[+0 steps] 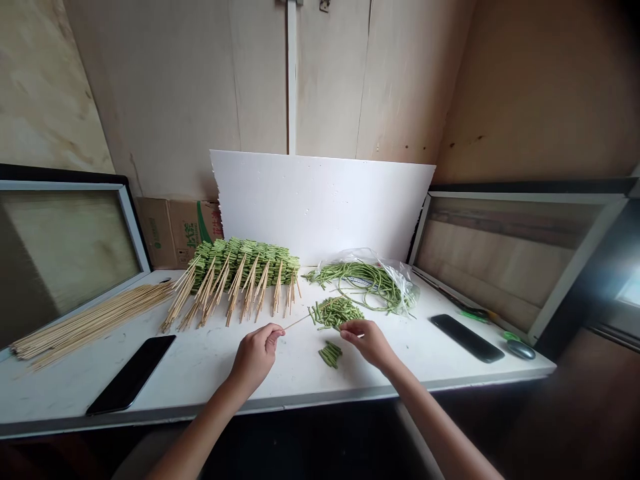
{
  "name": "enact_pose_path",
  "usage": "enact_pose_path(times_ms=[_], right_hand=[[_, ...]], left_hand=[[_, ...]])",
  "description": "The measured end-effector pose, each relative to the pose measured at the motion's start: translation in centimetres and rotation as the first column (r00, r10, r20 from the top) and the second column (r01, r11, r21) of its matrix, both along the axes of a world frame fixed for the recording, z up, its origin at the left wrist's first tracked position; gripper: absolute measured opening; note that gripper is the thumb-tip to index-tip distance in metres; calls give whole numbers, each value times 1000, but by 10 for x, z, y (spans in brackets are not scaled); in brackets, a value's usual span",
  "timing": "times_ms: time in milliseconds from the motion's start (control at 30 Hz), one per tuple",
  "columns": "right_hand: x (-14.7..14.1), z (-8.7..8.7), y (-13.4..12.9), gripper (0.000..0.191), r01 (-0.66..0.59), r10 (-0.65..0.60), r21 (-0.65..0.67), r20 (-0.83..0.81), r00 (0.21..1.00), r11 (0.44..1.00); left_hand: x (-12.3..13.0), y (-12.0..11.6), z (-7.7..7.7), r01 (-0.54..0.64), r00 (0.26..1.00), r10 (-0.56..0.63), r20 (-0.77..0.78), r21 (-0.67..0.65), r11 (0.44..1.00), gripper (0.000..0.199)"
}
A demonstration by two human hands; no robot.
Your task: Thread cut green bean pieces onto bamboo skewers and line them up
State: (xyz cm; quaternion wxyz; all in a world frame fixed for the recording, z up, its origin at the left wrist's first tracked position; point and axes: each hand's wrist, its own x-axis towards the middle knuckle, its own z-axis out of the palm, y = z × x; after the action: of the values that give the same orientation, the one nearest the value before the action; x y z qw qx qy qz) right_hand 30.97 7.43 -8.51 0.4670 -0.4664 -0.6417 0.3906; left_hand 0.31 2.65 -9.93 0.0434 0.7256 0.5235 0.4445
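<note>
1. While our left hand (pixel 255 353) pinches a bamboo skewer (pixel 297 323), its length slants right, toward the cut long beans (pixel 337 310).
2. Our right hand (pixel 367 341) is nearer them; whether it grasps any, we cannot tell.

A makeshift food-prep corner, whether home or shop unclear. Skewered beans (pixel 245 257), cut pieces (pixel 340 310) and bare sticks (pixel 95 317) share a white counter (pixel 210 357) below stained walls (pixel 175 80).

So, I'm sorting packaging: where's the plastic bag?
The plastic bag is right of centre in the head view, on the table, between the white board and the cut bean pile.
</note>
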Motion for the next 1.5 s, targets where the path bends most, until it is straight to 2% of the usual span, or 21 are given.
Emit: enact_pose_path(times_ms=[100, 200, 333, 533, 867, 1033, 1267, 1500], right_hand=[[9, 15, 0, 33, -156, 127, -115, -231, 965, 981], [16, 27, -2, 31, -300, 213, -125, -458, 863, 946], [21, 33, -2, 34, -280, 168, -103, -593, 788, 954], [19, 38, -4, 37, -199, 120, -73, -584, 803, 977], [9, 47, -13, 38, -162, 118, -33, -543, 831, 986], [7, 50, -15, 35, -185, 151, -11, -528, 836, 983], [8, 47, -12, 30, -183, 142, -18, -555, 820, 983], [9, 43, -10, 31, -153, 120, -19, -527, 842, 988]], left_hand=[[-1, 0, 3, 40, 998, -40, 40, -1, 999, 33], [-3, -1, 6, 80, 994, -80, 69, 3, 997, 32], [-2, -3, 9, 121, 990, -121, 65, 10, 993, 32], [1, -5, 10, 126, 991, -128, 50, 25, 992, 31], [3, -10, 14, 141, 989, -142, 38, 30, 990, 30], [4, -9, 13, 140, 990, -141, 29, 51, 989, 29], [3, -8, 11, 135, 991, -135, 5, 56, 989, 28], [1, -6, 8, 130, 992, -129, -12, 59, 990, 26]])
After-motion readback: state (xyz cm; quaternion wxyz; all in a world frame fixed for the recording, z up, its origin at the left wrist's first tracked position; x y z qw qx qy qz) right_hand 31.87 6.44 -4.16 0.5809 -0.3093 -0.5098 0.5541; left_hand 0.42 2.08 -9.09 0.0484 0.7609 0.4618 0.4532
